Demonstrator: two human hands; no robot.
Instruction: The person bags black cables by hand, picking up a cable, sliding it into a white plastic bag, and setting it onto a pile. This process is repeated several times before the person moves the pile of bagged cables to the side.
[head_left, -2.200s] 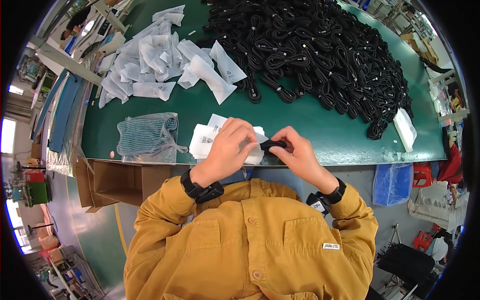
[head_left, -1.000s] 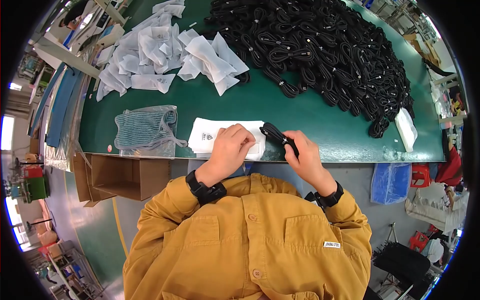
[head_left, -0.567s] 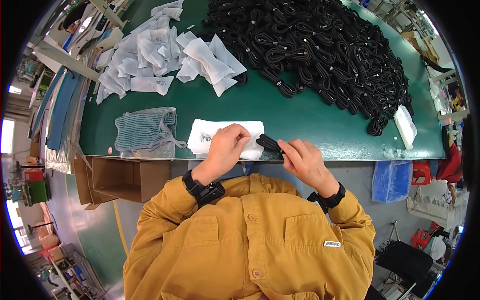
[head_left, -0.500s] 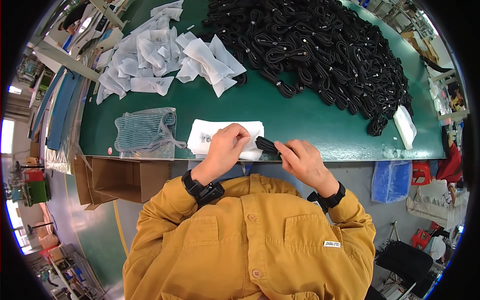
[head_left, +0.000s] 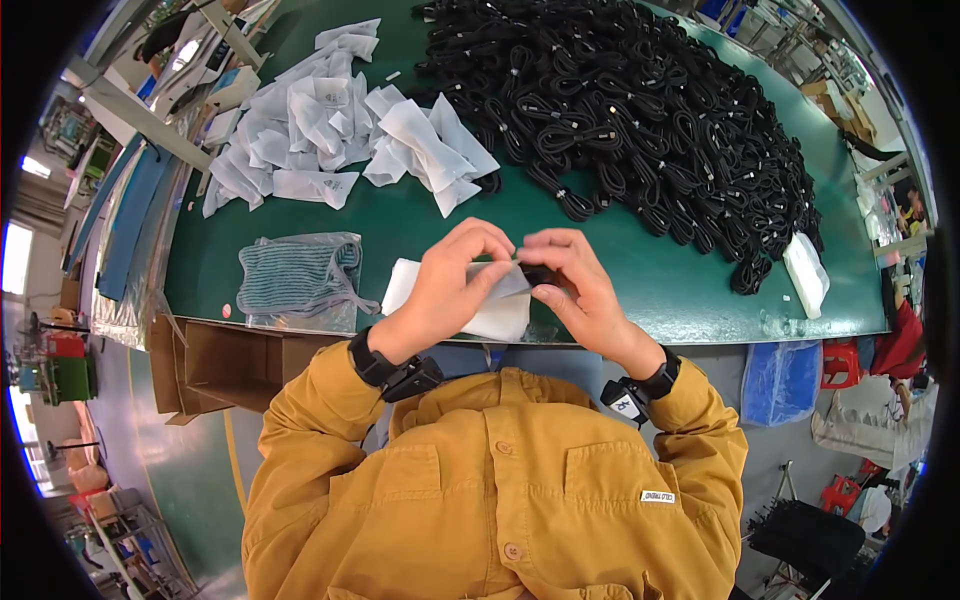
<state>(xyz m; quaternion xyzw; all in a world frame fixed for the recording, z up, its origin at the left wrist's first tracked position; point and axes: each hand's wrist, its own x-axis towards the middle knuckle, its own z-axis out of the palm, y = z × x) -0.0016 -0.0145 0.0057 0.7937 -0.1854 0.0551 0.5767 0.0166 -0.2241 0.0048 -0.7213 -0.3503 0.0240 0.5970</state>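
Above a stack of flat white bags [head_left: 498, 319], my left hand [head_left: 448, 292] pinches a translucent whitish bag [head_left: 511, 284] between thumb and fingers. My right hand [head_left: 585, 295] is closed around a coiled black cable [head_left: 538, 274], whose end meets the bag's mouth. How far the cable reaches inside is hidden by the fingers. Left of the stack, a teal striped knitted item [head_left: 300, 277] lies in a clear plastic bag.
A large heap of coiled black cables [head_left: 620, 130] covers the table's far right. Filled whitish bags [head_left: 320, 130] pile up at far left. One white packet [head_left: 806, 276] lies near the right edge. Below the table's front stand a cardboard box [head_left: 240, 362] and a blue plastic-wrapped container [head_left: 780, 385].
My left hand has lifted a bag off the stack. My right hand has brought the cable up and left to its mouth. Both hands are now close together, slightly farther from me.
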